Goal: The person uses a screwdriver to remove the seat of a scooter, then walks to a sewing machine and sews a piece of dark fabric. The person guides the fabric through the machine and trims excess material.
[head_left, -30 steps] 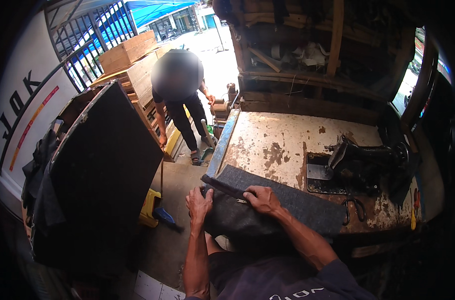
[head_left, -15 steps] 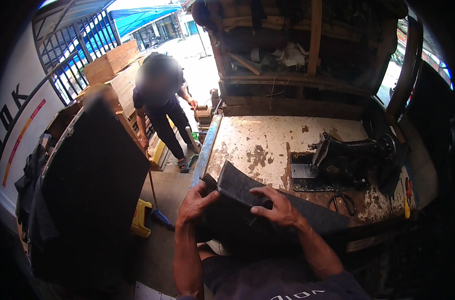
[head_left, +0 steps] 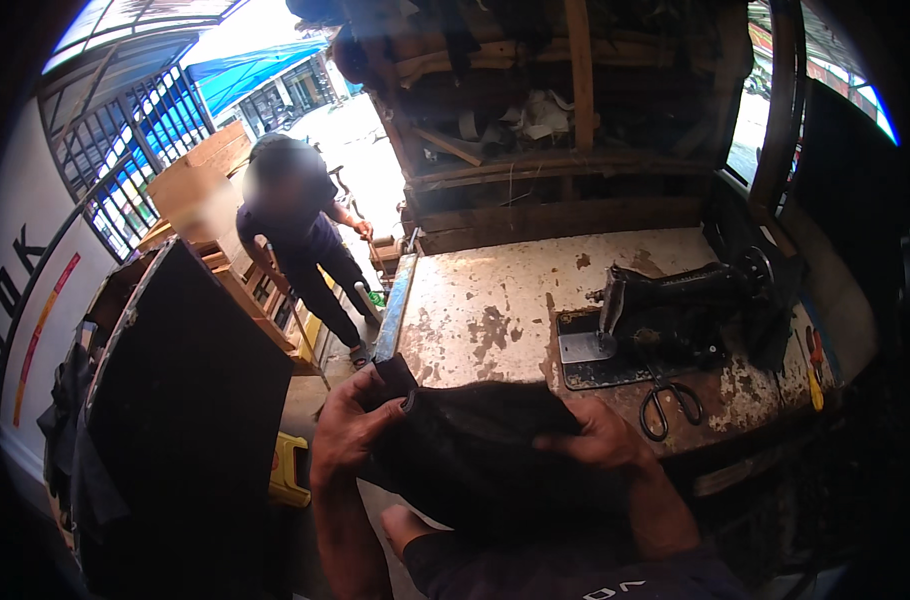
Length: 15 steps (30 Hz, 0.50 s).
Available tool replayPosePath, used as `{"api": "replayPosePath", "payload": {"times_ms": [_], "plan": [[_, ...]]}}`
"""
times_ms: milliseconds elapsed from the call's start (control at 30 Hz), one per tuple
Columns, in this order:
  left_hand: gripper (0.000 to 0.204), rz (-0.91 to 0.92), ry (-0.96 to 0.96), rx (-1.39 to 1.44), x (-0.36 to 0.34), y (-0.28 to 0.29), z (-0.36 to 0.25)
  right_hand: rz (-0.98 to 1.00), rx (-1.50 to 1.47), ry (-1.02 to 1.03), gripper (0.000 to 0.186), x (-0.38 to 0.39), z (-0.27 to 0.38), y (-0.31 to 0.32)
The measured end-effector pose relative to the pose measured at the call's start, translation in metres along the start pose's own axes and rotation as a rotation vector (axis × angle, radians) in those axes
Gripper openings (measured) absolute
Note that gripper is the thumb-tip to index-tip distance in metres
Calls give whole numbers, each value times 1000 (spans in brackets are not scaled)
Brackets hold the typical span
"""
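A piece of black sheet material point(head_left: 495, 440), perhaps leatherette or cloth, hangs between my hands above my lap, just off the near edge of the worktable point(head_left: 455, 300). My left hand point(head_left: 355, 425) pinches its left edge, thumb on top, where a folded flap sticks up past the fingers. Gripping the right side is my right hand point(head_left: 605, 435), its thumb lying over the top and the fingers mostly hidden behind. The material bows and folds in the middle, and its lower part fades into shadow.
A black sewing machine point(head_left: 665, 305) stands on the table's right side, with black-handled scissors point(head_left: 670, 408) and a yellow-handled tool point(head_left: 815, 385) nearby. At left are a large black panel point(head_left: 190, 380) and a yellow stool point(head_left: 290, 470). Another person point(head_left: 300, 235) bends beyond, holding a long stick.
The black material has come off the tabletop toward me and now bows between my hands. My right hand has closed on its right side. The other person has straightened slightly.
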<state>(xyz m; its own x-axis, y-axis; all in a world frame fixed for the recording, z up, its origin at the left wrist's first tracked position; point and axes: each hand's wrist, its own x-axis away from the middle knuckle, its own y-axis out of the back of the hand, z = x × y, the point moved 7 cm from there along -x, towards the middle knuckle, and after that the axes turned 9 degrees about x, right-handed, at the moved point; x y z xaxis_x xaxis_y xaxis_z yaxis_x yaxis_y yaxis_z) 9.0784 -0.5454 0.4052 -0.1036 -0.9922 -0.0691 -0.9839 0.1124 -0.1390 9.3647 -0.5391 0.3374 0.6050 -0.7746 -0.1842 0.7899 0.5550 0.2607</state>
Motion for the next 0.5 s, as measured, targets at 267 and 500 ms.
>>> {"api": "replayPosePath", "payload": {"times_ms": [267,500], "plan": [[39,370,125,-850,-149,-173,187,-686,346,-593,34,140,-84,52],[39,91,-287,-1127,-128,-242,235,-1064,947,-426,28,169,-49,86]]}}
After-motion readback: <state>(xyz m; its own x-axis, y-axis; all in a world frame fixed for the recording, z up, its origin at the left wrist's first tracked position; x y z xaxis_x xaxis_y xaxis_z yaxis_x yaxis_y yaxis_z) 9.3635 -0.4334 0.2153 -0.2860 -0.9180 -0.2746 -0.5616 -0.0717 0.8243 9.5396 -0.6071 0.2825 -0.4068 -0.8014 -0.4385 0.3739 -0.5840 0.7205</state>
